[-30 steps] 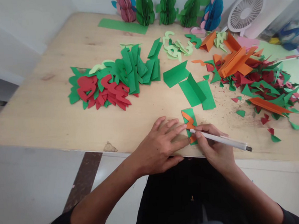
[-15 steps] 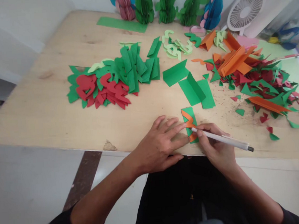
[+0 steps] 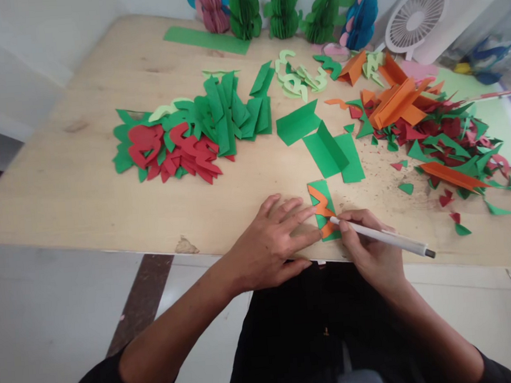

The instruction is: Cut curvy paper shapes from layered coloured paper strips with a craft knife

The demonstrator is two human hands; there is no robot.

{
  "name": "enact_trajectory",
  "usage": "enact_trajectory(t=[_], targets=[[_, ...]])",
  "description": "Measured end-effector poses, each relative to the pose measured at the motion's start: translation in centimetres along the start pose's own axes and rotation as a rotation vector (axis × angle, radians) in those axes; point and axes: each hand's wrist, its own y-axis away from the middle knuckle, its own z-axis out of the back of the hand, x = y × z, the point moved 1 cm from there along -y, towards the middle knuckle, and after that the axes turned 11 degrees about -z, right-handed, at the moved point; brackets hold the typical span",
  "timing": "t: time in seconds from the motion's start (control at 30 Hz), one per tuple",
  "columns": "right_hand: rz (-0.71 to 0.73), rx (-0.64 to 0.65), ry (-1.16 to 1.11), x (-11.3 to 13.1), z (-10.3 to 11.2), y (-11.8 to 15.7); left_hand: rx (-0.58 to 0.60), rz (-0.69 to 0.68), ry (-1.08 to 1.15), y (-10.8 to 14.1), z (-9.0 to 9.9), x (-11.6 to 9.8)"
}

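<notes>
Near the table's front edge lies a green paper strip [image 3: 321, 186] with an orange wavy paper shape [image 3: 320, 201] on top. My left hand [image 3: 272, 243] rests flat with its fingers spread, its fingertips touching the left edge of the orange shape. In my right hand [image 3: 373, 250] is a white pen [image 3: 383, 237], pinched near its tip, which points at the right edge of the orange shape. Folded green papers [image 3: 326, 150] lie just beyond the strip.
Cut green [image 3: 220, 114] and red shapes [image 3: 194, 152] are heaped at the left. Green, red and orange scraps [image 3: 451, 146] cover the right side. Along the back stand paper figures [image 3: 283, 9] and a white fan [image 3: 416, 19]. Pale green shapes [image 3: 293, 82] lie mid-table.
The pen tip has shifted slightly along the right edge of the orange shape. My left hand stays on the papers. The whole view has moved a little.
</notes>
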Motion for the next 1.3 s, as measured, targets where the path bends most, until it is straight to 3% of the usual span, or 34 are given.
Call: enact_trajectory(t=[1.3], targets=[[0.061,-0.072,0.059,-0.22,0.14,0.54,0.025,-0.009,-0.020,0.01,-0.14,0.07]])
